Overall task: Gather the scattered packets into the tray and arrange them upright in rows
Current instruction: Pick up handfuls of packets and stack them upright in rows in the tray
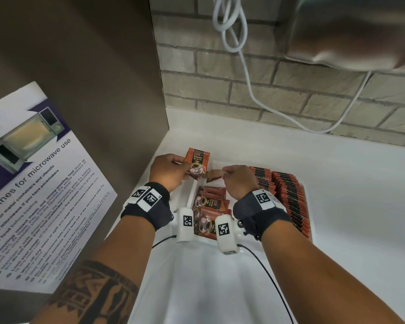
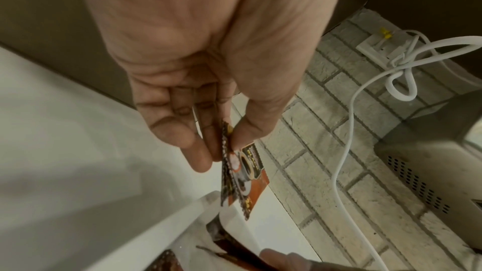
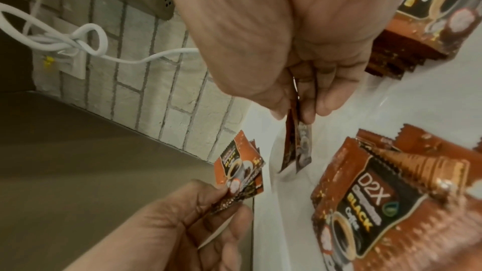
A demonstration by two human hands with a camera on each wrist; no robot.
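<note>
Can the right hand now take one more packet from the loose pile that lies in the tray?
Probably not yet. The right hand already pinches packets, so its fingers are busy. The way itself looks free: the loose pile lies uncovered in the tray just below that hand, near its wrist.

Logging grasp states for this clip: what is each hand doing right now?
Left hand: pinching a small stack of coffee packets.
Right hand: pinching a couple of packets edge-on above the tray.

Head view looks down; wrist views (close) share the tray (image 1: 310, 220).
</note>
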